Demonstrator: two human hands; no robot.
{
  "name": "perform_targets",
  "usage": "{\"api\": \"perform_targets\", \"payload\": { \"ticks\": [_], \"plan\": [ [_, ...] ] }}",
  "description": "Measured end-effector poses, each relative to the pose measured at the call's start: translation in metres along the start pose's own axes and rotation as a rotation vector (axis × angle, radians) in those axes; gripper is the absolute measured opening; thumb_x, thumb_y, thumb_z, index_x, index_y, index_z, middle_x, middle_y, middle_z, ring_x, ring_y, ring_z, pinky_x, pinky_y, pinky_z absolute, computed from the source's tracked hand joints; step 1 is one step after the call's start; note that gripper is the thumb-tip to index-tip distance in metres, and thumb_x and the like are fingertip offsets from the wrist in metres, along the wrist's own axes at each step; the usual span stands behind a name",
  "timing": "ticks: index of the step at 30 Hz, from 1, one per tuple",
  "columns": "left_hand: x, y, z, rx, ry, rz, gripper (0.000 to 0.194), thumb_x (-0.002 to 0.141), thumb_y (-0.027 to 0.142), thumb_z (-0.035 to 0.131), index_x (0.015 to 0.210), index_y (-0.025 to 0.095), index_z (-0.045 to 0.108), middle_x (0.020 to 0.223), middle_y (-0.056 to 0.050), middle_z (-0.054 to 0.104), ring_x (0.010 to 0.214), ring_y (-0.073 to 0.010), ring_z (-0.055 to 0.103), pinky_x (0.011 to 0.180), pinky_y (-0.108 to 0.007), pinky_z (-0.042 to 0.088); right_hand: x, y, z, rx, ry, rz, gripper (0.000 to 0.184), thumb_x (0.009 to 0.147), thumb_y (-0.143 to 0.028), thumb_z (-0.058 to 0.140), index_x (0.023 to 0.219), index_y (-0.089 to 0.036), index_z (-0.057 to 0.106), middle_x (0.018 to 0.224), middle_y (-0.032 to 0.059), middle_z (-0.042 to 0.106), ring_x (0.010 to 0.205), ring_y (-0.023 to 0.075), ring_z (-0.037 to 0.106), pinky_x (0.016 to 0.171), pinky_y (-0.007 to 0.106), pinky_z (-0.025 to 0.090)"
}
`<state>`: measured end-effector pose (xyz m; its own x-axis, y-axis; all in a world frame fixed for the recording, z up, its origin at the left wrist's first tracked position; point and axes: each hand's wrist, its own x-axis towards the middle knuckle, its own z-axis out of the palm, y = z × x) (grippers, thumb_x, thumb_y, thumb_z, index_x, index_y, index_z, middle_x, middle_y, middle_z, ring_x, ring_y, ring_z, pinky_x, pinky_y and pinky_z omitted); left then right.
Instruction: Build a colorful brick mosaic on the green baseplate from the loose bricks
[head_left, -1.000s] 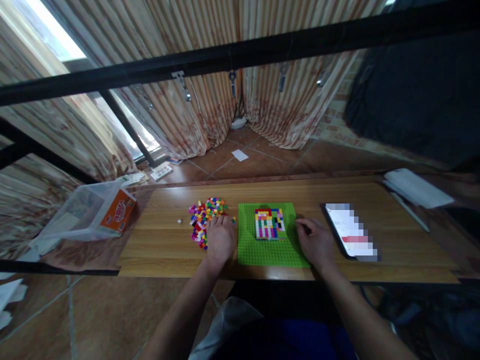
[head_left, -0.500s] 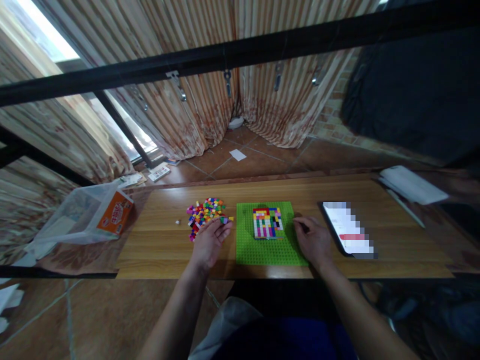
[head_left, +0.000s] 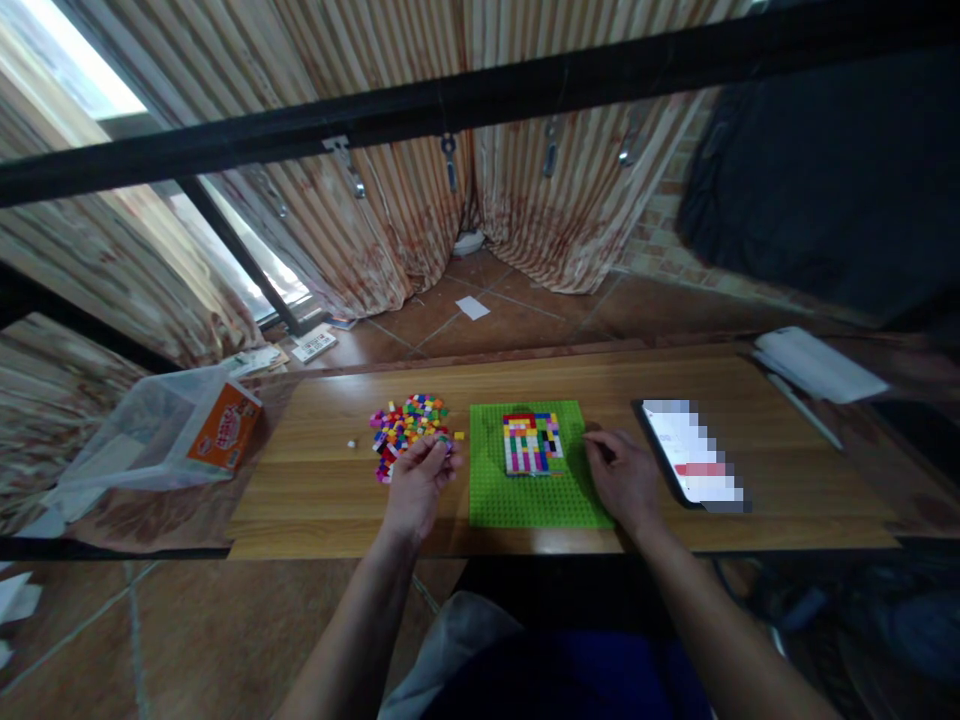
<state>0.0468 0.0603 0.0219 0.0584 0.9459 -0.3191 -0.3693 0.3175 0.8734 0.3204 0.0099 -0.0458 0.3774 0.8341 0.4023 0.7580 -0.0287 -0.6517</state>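
Left hand [head_left: 415,485] covers brick pile [head_left: 409,428] edge; grip unclear.

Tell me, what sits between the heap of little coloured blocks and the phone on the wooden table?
In the head view, the green studded baseplate lies between them, bearing a multicoloured block mosaic. The person's right hand rests at the baseplate's right edge.

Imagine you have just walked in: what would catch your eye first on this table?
The bright green studded baseplate at the middle of the wooden table, with a multicoloured brick panel built on it. Left of it lies a heap of small coloured bricks, where the left hand is; the right hand rests by the baseplate's right edge.
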Motion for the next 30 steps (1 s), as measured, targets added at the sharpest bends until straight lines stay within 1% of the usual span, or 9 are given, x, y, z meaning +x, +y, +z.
{"api": "perform_targets", "payload": {
  "ticks": [5, 9, 12, 15, 18, 21, 23, 26, 30],
  "plan": [
    [0.002, -0.003, 0.000, 0.079, 0.047, 0.047, 0.039, 0.058, 0.036, 0.086, 0.083, 0.013, 0.067, 0.069, -0.001, 0.068, 0.056, -0.0068, 0.058, 0.052, -0.018, 0.043, 0.000, 0.000, 0.000, -0.009, -0.001, 0.015, 0.028, 0.089, -0.035, 0.049, 0.088, -0.019, 0.072, 0.089, 0.0085, 0.071, 0.077, 0.0211, 0.066, 0.071, 0.033, 0.051],
    [0.004, -0.007, -0.002, 0.141, 0.102, 0.065, 0.036, 0.059, 0.036, 0.081, 0.083, 0.014, 0.066, 0.064, 0.001, 0.066, 0.052, -0.0080, 0.057, 0.052, -0.020, 0.044, 0.000, -0.001, 0.000, -0.002, -0.002, 0.013, 0.028, 0.089, -0.035, 0.049, 0.087, -0.019, 0.071, 0.089, 0.0088, 0.070, 0.077, 0.0214, 0.066, 0.071, 0.034, 0.051],
    [0.008, -0.010, -0.005, 0.227, 0.120, 0.089, 0.034, 0.064, 0.037, 0.077, 0.087, 0.015, 0.067, 0.064, 0.001, 0.066, 0.052, -0.0098, 0.058, 0.052, -0.022, 0.045, 0.000, -0.002, -0.001, 0.000, 0.002, 0.010, 0.028, 0.089, -0.035, 0.049, 0.087, -0.020, 0.071, 0.089, 0.0088, 0.070, 0.077, 0.0216, 0.065, 0.071, 0.034, 0.051],
    [0.015, -0.014, -0.011, 0.425, 0.105, 0.141, 0.028, 0.072, 0.036, 0.070, 0.092, 0.016, 0.070, 0.070, -0.001, 0.069, 0.055, -0.0125, 0.061, 0.053, -0.023, 0.046, 0.000, -0.001, -0.001, 0.008, -0.002, 0.005, 0.027, 0.089, -0.035, 0.049, 0.087, -0.020, 0.071, 0.087, 0.0081, 0.070, 0.076, 0.0213, 0.065, 0.071, 0.034, 0.050],
    [0.022, -0.016, -0.017, 0.731, 0.089, 0.243, 0.024, 0.080, 0.033, 0.062, 0.097, 0.019, 0.072, 0.081, -0.005, 0.073, 0.063, -0.0150, 0.064, 0.058, -0.024, 0.047, -0.001, 0.000, 0.000, 0.015, -0.009, 0.019, 0.027, 0.089, -0.035, 0.049, 0.087, -0.020, 0.071, 0.088, 0.0082, 0.070, 0.077, 0.0212, 0.065, 0.071, 0.034, 0.050],
    [0.026, -0.016, -0.020, 1.036, 0.115, 0.344, 0.025, 0.086, 0.031, 0.056, 0.101, 0.020, 0.073, 0.088, -0.007, 0.074, 0.070, -0.0169, 0.066, 0.065, -0.026, 0.047, 0.000, 0.000, 0.000, 0.014, -0.005, 0.022, 0.028, 0.089, -0.035, 0.049, 0.087, -0.019, 0.071, 0.088, 0.0088, 0.070, 0.077, 0.0216, 0.065, 0.071, 0.034, 0.051],
    [0.026, -0.014, -0.019, 1.178, 0.124, 0.389, 0.026, 0.089, 0.028, 0.053, 0.102, 0.020, 0.073, 0.094, -0.009, 0.075, 0.077, -0.0184, 0.067, 0.071, -0.027, 0.048, 0.000, -0.001, 0.000, 0.012, 0.002, 0.013, 0.028, 0.089, -0.035, 0.049, 0.087, -0.019, 0.071, 0.088, 0.0089, 0.070, 0.078, 0.0218, 0.065, 0.071, 0.034, 0.051],
    [0.025, -0.013, -0.018, 1.286, 0.117, 0.435, 0.028, 0.090, 0.024, 0.050, 0.106, 0.019, 0.072, 0.104, -0.011, 0.074, 0.088, -0.0211, 0.069, 0.080, -0.030, 0.049, 0.001, -0.002, 0.000, 0.013, 0.006, 0.004, 0.028, 0.089, -0.035, 0.048, 0.086, -0.019, 0.071, 0.087, 0.0089, 0.070, 0.077, 0.0216, 0.065, 0.071, 0.034, 0.051],
    [0.024, -0.011, -0.017, 1.330, 0.114, 0.454, 0.029, 0.091, 0.024, 0.048, 0.109, 0.020, 0.070, 0.107, -0.011, 0.074, 0.095, -0.0229, 0.069, 0.086, -0.032, 0.049, 0.001, -0.003, -0.001, 0.014, 0.003, 0.013, 0.027, 0.088, -0.035, 0.049, 0.085, -0.020, 0.071, 0.085, 0.0080, 0.070, 0.075, 0.0211, 0.065, 0.070, 0.034, 0.051]
  ]
}}
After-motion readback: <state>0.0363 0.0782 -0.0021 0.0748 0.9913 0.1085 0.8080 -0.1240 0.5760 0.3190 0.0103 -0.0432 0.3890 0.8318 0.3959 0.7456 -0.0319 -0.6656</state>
